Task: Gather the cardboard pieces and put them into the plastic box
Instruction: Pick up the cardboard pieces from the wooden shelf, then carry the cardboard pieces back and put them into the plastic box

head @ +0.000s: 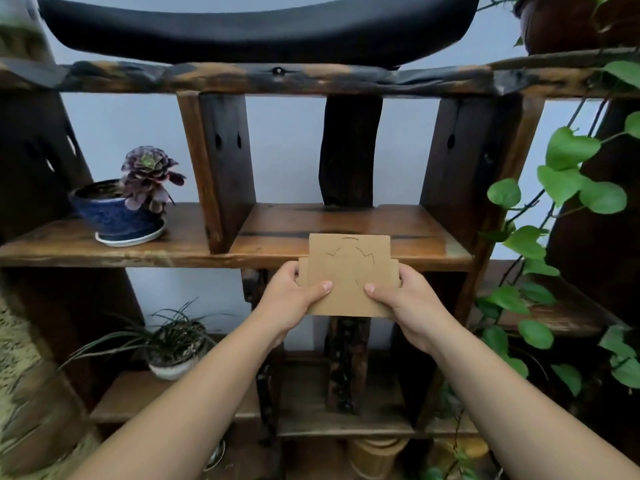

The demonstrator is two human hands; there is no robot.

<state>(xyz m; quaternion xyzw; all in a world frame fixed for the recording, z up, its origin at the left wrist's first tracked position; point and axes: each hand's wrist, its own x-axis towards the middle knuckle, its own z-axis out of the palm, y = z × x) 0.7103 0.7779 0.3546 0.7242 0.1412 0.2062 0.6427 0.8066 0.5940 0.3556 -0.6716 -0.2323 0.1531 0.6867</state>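
My two forearms reach forward from the bottom of the view, bare to the wrist. My left hand (pixel 292 294) grips the left edge of the cardboard pieces (pixel 349 275), thumb pressed flat on the front face and the other fingers wrapped behind. My right hand (pixel 408 299) grips the right edge in the same way, thumb on the front face near the lower right corner. Both grips are closed on the cardboard.

The cardboard pieces form a flat brown stack held upright between the two hands. The front sheet carries curved cut lines near its top. A second sheet shows behind it, offset outward at both sides. The number of sheets in the stack cannot be determined. The stack is held in the air just in front of the middle shelf board (pixel 346 223), overlapping its front edge in the view.

The shelf unit (pixel 221 161) is dark, rough wood with thick vertical dividers. On the middle shelf board, in the left bay, stands a blue pot (pixel 114 216) on a white saucer, with a purple succulent (pixel 149 171) growing from it. On the lower shelf, left of my left forearm, sits a pale pot with a grass-like plant (pixel 173 337). A green vine (pixel 561 188) hangs down the right side of the unit. A black cushion (pixel 256 26) rests on the top board. A pale wall lies behind the shelves.
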